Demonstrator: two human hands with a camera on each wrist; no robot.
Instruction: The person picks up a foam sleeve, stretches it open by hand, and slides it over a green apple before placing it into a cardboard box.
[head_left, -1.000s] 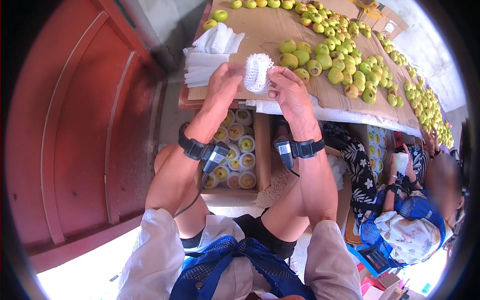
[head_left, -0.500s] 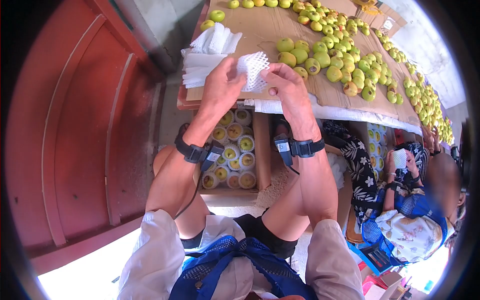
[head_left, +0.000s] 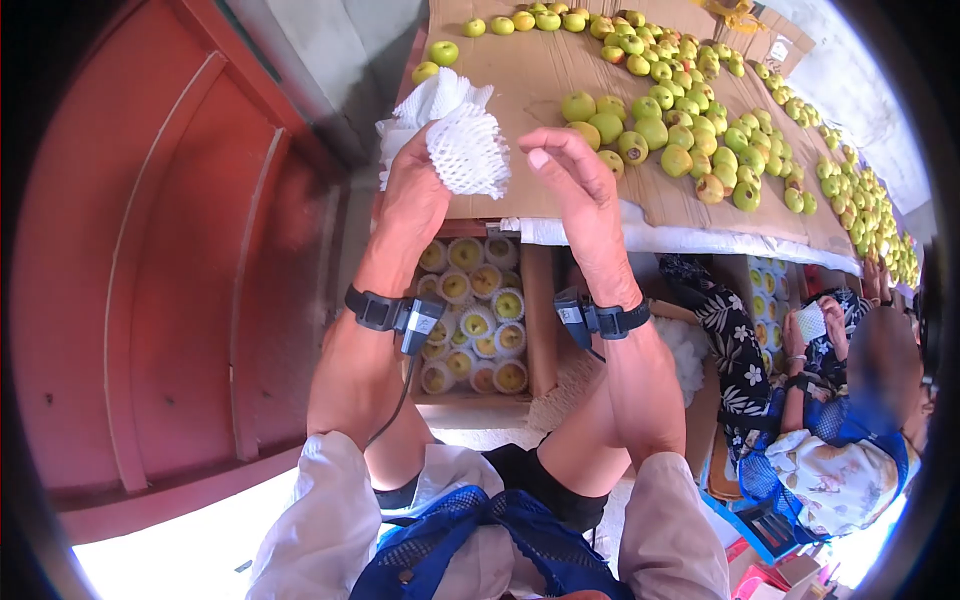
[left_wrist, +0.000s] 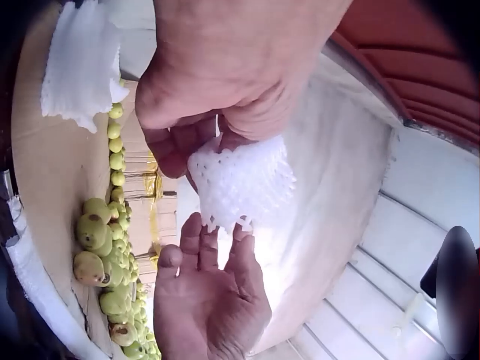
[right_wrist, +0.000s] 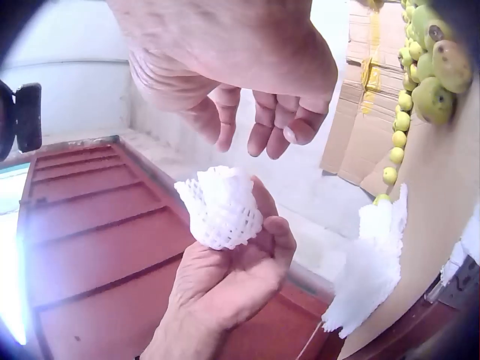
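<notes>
A white foam fruit net (head_left: 468, 152) is held up over the near edge of the table by my left hand (head_left: 414, 185). Its mesh flares out wide at the free end. In the right wrist view the foam net (right_wrist: 223, 214) sits between the left thumb and fingers, bunched at one side. My right hand (head_left: 582, 190) is just to the right of it, apart from the net, its fingers loosely bent with nothing between them. The left wrist view has the right fingertips (left_wrist: 241, 238) close to the mesh edge. A pile of flat white foam nets (head_left: 440, 95) lies behind the left hand.
Many green apples (head_left: 680, 130) spread across the cardboard-covered table (head_left: 530, 85). Below its edge stands a box of apples in foam nets (head_left: 478, 320). A red door (head_left: 170, 250) rises at left. Another person (head_left: 830, 450) sits at right, holding a foam net (head_left: 810, 322).
Both hands were on the foam net earlier. My right hand has let go and drawn away to the right, while the left has carried the net left and its open end has spread.
</notes>
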